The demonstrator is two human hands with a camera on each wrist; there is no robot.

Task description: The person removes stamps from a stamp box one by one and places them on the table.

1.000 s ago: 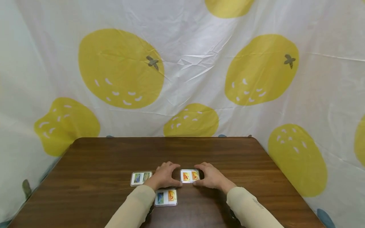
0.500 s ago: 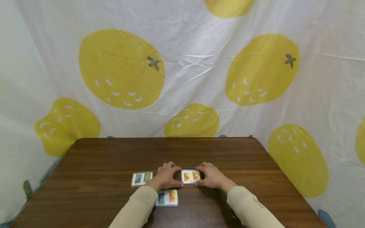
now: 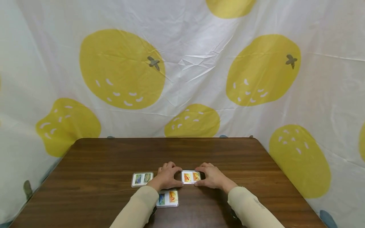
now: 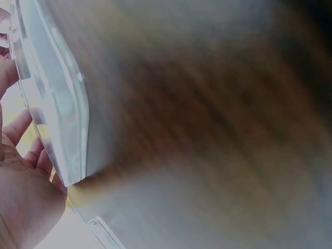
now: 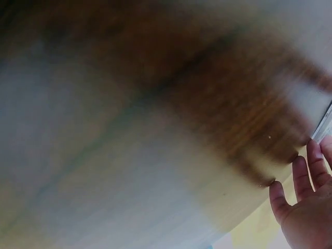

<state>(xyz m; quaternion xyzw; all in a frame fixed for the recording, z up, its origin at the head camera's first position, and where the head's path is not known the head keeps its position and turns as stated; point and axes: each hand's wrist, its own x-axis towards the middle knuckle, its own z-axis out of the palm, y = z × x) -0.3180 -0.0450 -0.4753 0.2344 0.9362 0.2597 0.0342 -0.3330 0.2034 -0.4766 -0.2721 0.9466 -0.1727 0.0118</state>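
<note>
In the head view a flat clear case (image 3: 191, 177) with two orange pictures lies on the brown table between both hands. My left hand (image 3: 166, 177) pinches its left edge between thumb and forefinger, and my right hand (image 3: 211, 177) grips the right edge the same way. Left of my left wrist is a second case (image 3: 140, 179) with blue and green pictures. A third case (image 3: 168, 199), one picture blue and one orange, is partly covered by the left cuff. Fingers (image 4: 18, 127) of my left hand show behind a clear case rim in the left wrist view.
The wooden table (image 3: 114, 155) runs back to a white curtain (image 3: 194, 76) printed with yellow fruit. Pale sleeves (image 3: 137, 205) cover both forearms. Fingertips (image 5: 277, 194) of my right hand stand on the table surface in the right wrist view.
My left hand and sleeve have shifted very slightly to the right, closer against the middle case. The right hand and the other two cases stay where they were.
</note>
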